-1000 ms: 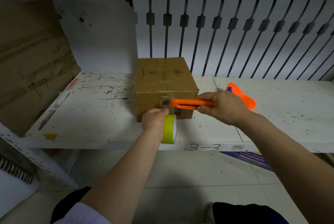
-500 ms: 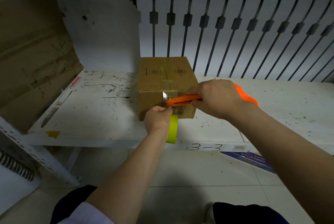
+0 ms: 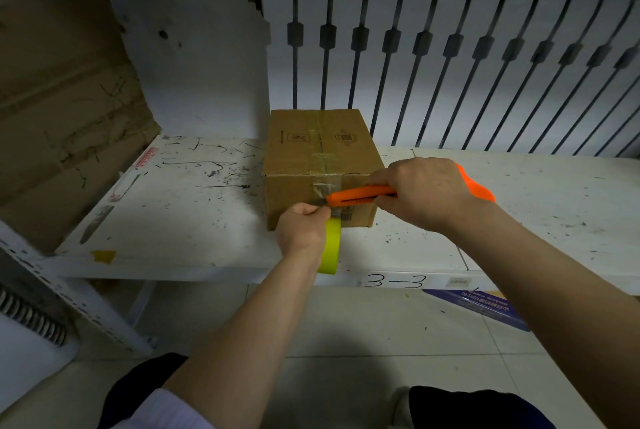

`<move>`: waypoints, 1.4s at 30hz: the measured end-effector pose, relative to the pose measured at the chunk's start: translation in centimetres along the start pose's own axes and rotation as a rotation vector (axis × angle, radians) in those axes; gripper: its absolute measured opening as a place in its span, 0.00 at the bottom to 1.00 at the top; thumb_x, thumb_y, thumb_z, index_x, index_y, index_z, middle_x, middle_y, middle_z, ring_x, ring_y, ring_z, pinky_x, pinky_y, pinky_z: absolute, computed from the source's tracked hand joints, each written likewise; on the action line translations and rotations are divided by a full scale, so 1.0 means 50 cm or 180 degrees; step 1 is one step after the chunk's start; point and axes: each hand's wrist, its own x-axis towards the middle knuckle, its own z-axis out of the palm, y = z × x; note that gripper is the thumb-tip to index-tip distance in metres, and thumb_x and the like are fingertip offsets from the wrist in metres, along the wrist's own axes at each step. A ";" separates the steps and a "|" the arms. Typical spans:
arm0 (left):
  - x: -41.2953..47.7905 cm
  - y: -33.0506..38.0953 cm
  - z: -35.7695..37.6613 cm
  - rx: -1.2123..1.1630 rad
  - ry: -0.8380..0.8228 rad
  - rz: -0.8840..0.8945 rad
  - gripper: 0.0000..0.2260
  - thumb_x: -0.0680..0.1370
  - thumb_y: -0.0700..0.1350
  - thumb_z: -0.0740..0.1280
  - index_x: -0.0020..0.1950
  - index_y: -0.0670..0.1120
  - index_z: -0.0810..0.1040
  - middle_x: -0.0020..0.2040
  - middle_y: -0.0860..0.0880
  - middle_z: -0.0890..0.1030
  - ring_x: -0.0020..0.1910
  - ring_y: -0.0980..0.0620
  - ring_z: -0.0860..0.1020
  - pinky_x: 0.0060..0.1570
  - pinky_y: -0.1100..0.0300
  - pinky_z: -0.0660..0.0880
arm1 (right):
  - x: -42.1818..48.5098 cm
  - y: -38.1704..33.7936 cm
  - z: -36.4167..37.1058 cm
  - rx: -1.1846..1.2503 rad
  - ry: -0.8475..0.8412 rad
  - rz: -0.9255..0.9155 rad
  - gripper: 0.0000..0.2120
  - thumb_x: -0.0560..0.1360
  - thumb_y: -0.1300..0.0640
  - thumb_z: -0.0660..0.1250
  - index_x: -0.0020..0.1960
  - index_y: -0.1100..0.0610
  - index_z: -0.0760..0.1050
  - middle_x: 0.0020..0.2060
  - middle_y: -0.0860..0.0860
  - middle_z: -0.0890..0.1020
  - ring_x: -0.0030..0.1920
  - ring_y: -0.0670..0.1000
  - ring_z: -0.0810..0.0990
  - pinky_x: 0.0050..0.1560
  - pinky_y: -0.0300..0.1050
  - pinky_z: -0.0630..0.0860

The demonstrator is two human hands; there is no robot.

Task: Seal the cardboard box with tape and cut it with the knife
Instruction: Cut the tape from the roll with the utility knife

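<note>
the cardboard box point(image 3: 322, 165) sits near the front edge of the white shelf point(image 3: 180, 221). the right hand point(image 3: 420, 191) is wrapped round the orange knife point(image 3: 360, 195), its long axis level, tip pointing left at the clear tape on the box's front face. just below the tip, the left hand point(image 3: 301, 229) is fisted on the yellow-green tape roll point(image 3: 330, 245), pulling downward. the blade and the taut strip are too small to make out.

Taped box point(image 3: 320, 165) upright; orange knife point(image 3: 360, 195) at front tape point(image 3: 329, 245).
</note>
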 end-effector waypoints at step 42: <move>-0.014 -0.029 -0.109 -0.0161 0.0061 0.0155 0.11 0.73 0.40 0.67 0.32 0.52 0.76 0.36 0.55 0.77 0.41 0.53 0.74 0.43 0.60 0.68 | -0.030 -0.078 0.262 0.1076 -0.0144 0.0374 0.17 0.78 0.51 0.59 0.66 0.47 0.68 0.60 0.50 0.75 0.59 0.54 0.73 0.58 0.48 0.69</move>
